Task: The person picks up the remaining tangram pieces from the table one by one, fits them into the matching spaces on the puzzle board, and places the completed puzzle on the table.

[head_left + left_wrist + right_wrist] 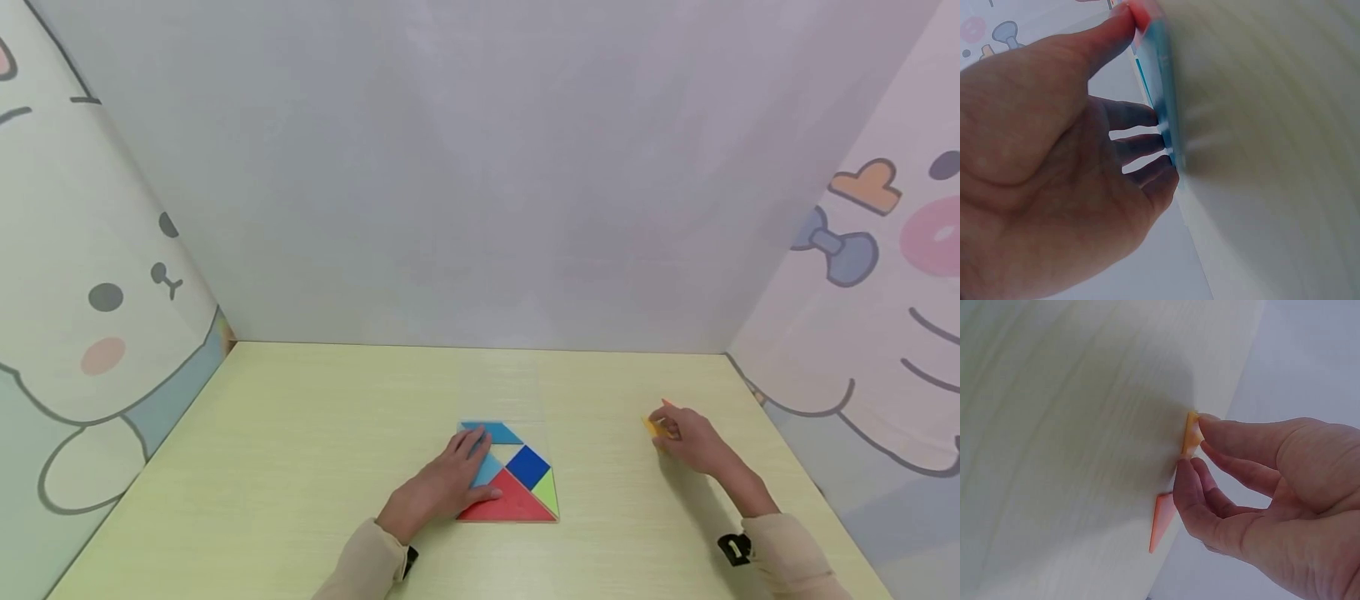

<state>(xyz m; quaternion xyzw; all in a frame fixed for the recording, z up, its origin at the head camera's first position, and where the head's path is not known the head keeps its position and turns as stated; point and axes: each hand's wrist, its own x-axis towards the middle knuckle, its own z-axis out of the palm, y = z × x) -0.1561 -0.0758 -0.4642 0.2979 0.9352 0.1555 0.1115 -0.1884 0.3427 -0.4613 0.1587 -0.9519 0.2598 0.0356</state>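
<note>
A tangram board [507, 452] lies on the table, filled partly with flat coloured pieces. In it are a blue piece [504, 435] at the far edge, a light blue piece [487, 472], a dark blue square [527, 467], a green triangle [548, 493] and a large red triangle [517, 504]. My left hand [444, 485] rests over the board's left side, fingers extended and thumb on the red triangle. Off to the right, my right hand [692, 440] pinches a yellow tangram piece [1190, 434] at the tabletop. Just beyond its fingers lies an orange tangram piece [1162, 517], partly hidden.
A pale wood-grain table [300, 433] carries everything. Behind it rises a plain light wall [480, 183], and cartoon-printed panels [97, 250] flank both sides. A faint transparent sheet [501, 387] lies beyond the board.
</note>
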